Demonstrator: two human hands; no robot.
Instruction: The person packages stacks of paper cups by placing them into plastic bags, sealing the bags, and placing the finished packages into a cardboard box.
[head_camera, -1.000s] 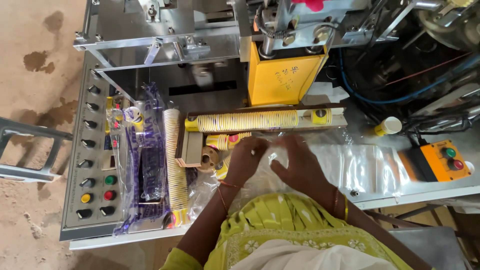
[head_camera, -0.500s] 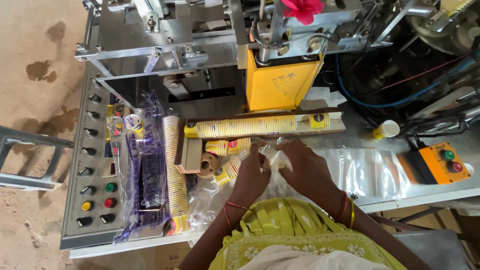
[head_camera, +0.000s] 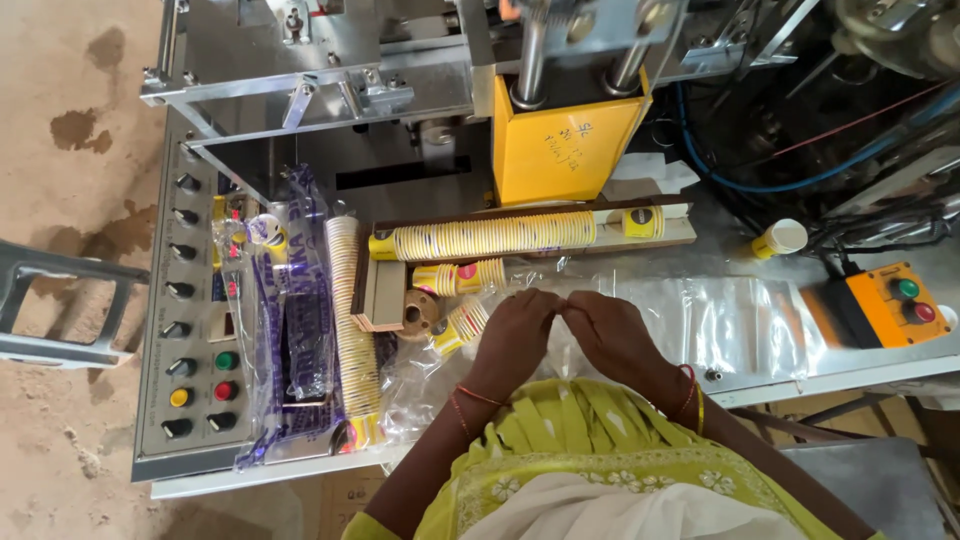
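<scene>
— Two hands meet where?
— Left hand (head_camera: 515, 335) and right hand (head_camera: 610, 335) pinch the clear plastic bag (head_camera: 690, 320) together, fingertips touching, over the counter (head_camera: 800, 365), just below the long cup stack (head_camera: 490, 237).

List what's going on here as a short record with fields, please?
Setting: metal machine table beside a yellow machine block
Left hand: pinching clear plastic bag
Right hand: pinching the same bag, fingertips meeting the left
Nearby: long cup stack lying in a tray; loose cups
Left side: control panel with coloured buttons
Right side: orange button box
</scene>
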